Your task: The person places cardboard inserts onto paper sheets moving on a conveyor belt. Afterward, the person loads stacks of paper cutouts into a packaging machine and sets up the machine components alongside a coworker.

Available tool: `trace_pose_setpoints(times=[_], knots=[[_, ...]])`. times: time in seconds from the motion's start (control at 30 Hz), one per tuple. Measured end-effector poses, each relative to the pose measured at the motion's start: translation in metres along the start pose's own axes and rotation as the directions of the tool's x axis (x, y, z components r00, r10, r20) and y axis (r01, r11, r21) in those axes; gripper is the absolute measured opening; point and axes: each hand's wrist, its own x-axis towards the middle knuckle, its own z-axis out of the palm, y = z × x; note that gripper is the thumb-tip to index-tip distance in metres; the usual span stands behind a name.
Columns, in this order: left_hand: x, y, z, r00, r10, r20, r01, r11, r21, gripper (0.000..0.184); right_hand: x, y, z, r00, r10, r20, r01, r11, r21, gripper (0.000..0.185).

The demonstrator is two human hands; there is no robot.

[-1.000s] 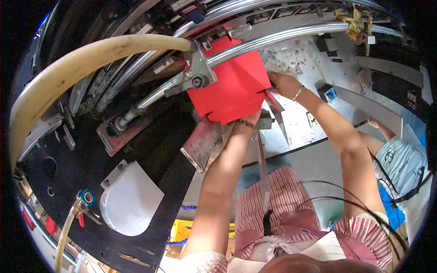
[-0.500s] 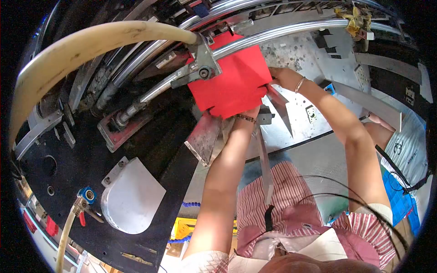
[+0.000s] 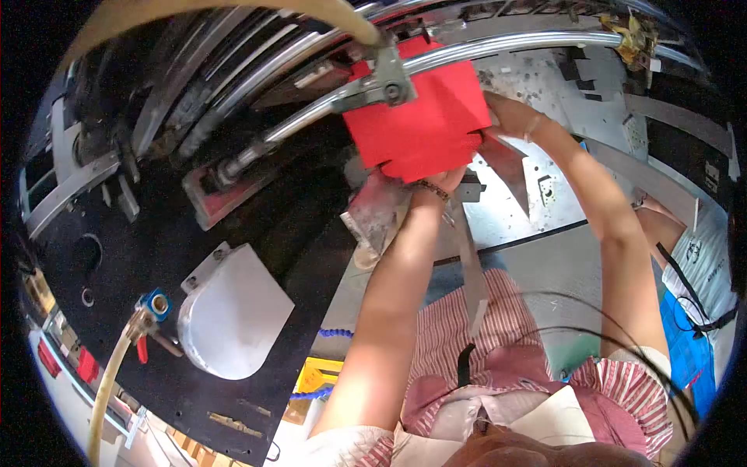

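A flat red sheet (image 3: pixel 424 128) with notched edges lies under the metal rod and its clamp (image 3: pixel 389 86) at the upper middle. My left hand (image 3: pixel 447 180) reaches beneath the sheet's lower edge, and the sheet hides its fingers. At the sheet's right edge is my right hand (image 3: pixel 504 117), its fingers bent and partly hidden, blurred against the edge. Below the sheet, a worn metal block (image 3: pixel 373 210) stands left of my left wrist, and a pointed metal plate (image 3: pixel 510 171) lies to the right of that wrist.
A thick beige hose (image 3: pixel 233 6) arches over the upper left. On the black surface sits a white rounded plate (image 3: pixel 233 315), beside a blue-ringed valve (image 3: pixel 157 303). A long metal bar (image 3: pixel 646 175) extends at the right, near another person's light blue clothing (image 3: pixel 700 261).
The camera view has shifted, so the machine, the sheet and both hands appear farther right and higher. Both hands stay at the red sheet's edges.
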Motion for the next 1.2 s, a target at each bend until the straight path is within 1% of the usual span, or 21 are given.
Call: trace_pose_setpoints(times=[0.03, 0.1, 0.17, 0.27, 0.3, 0.37, 0.4, 0.43, 0.5, 0.53, 0.57, 0.6, 0.63, 0.7, 0.83, 0.93, 0.97, 1.03, 1.1, 1.13, 1.2], knots=[[-0.011, 0.003, 0.007, 1.000, -0.001, -0.020, 0.001, 1.000, 0.031, 0.028, -0.010, -0.013, 0.004, 1.000, -0.010, -0.003, 0.010, 1.000, 0.007, 0.083], [-0.029, 0.011, 0.015, 0.997, 0.005, -0.075, 0.005, 0.990, 0.139, 0.026, -0.027, -0.036, 0.005, 0.898, 0.439, 0.013, -0.401, 0.832, -0.383, 0.066], [-0.049, 0.018, 0.012, 0.995, 0.020, -0.094, 0.001, 0.976, 0.217, 0.025, -0.060, -0.062, 0.019, 0.900, 0.430, -0.069, -0.434, 0.872, -0.228, 0.050], [-0.083, 0.038, -0.013, 0.949, 0.238, -0.209, -0.142, 0.909, 0.392, 0.034, -0.088, -0.106, 0.029, 0.928, 0.359, -0.097, -0.354, 0.933, 0.066, 0.034], [-0.087, 0.049, -0.021, 0.916, 0.286, -0.281, -0.092, 0.832, 0.547, 0.032, -0.090, -0.124, 0.023, 0.934, 0.349, -0.075, -0.336, 0.930, 0.148, 0.032], [-0.091, 0.055, -0.019, 0.878, 0.338, -0.339, -0.019, 0.732, 0.682, 0.030, -0.083, -0.168, -0.008, 0.934, 0.357, -0.002, -0.337, 0.884, 0.325, 0.036], [-0.087, 0.050, -0.005, 0.890, 0.369, -0.267, -0.150, 0.790, 0.594, 0.030, -0.078, -0.194, -0.039, 0.916, 0.382, 0.123, -0.400, 0.854, 0.332, 0.036], [-0.086, 0.045, 0.013, 0.892, 0.407, -0.198, -0.272, 0.832, 0.483, 0.030, -0.072, -0.216, -0.070, 0.916, 0.384, 0.112, -0.399, 0.856, 0.329, 0.036], [-0.088, 0.051, 0.028, 0.791, 0.452, -0.411, -0.017, 0.689, 0.725, 0.032, -0.058, -0.251, -0.110, 0.926, 0.269, 0.264, -0.341, 0.895, 0.287, 0.037], [-0.082, 0.058, 0.014, 0.822, 0.528, -0.211, 0.117, 0.205, 0.972, 0.036, -0.051, -0.262, -0.111, 0.930, 0.266, 0.255, -0.335, 0.899, 0.283, 0.037], [-0.081, 0.064, -0.001, 0.828, 0.531, -0.177, 0.152, 0.092, 0.984, 0.037, -0.048, -0.272, -0.110, 0.978, 0.200, 0.058, -0.208, 0.949, 0.235, 0.041], [-0.082, 0.066, 0.008, 0.837, 0.515, -0.185, 0.147, 0.114, 0.983, 0.038, -0.043, -0.281, -0.109, 0.984, 0.114, -0.134, -0.092, 0.983, 0.160, 0.046], [-0.084, 0.066, 0.011, 0.843, 0.503, -0.189, 0.144, 0.127, 0.981, 0.039, -0.035, -0.288, -0.108, 0.984, 0.117, -0.134, -0.096, 0.983, 0.156, 0.046], [-0.085, 0.066, 0.015, 0.849, 0.493, -0.188, 0.143, 0.128, 0.981, 0.042, -0.020, -0.297, -0.108, 0.988, 0.154, -0.008, -0.154, 0.986, -0.056, 0.046], [-0.086, 0.063, 0.022, 0.839, 0.516, -0.169, 0.175, 0.039, 0.984, 0.046, -0.008, -0.288, -0.078, 0.984, 0.005, -0.177, -0.040, 0.981, -0.191, 0.032], [-0.088, 0.060, 0.027, 0.795, 0.579, -0.180, 0.287, -0.099, 0.953, 0.050, -0.002, -0.282, -0.067, 0.980, -0.071, -0.187, 0.036, 0.982, -0.183, 0.026], [-0.088, 0.065, 0.031, 0.806, 0.586, -0.086, 0.092, 0.020, 0.996, 0.049, -0.001, -0.279, -0.067, 0.978, -0.105, -0.180, 0.066, 0.975, -0.212, 0.027], [-0.079, 0.065, 0.009, 0.741, 0.620, -0.259, 0.338, -0.010, 0.941, 0.044, 0.000, -0.282, -0.069, 0.985, -0.064, -0.163, 0.033, 0.981, -0.189, 0.028], [-0.079, 0.061, 0.007, 0.752, 0.659, 0.012, -0.090, 0.085, 0.992, 0.042, -0.001, -0.286, -0.068, 0.990, -0.028, -0.141, 0.006, 0.988, -0.157, 0.029], [-0.083, 0.065, 0.018, 0.759, 0.649, -0.051, 0.077, -0.013, 0.997, 0.043, -0.001, -0.287, -0.066, 0.990, -0.003, -0.144, -0.018, 0.990, -0.141, 0.029], [-0.081, 0.069, 0.008, 0.735, 0.678, 0.006, 0.035, -0.047, 0.998, 0.044, 0.000, -0.290, -0.066, 0.989, 0.019, -0.149, -0.038, 0.992, -0.124, 0.029]])
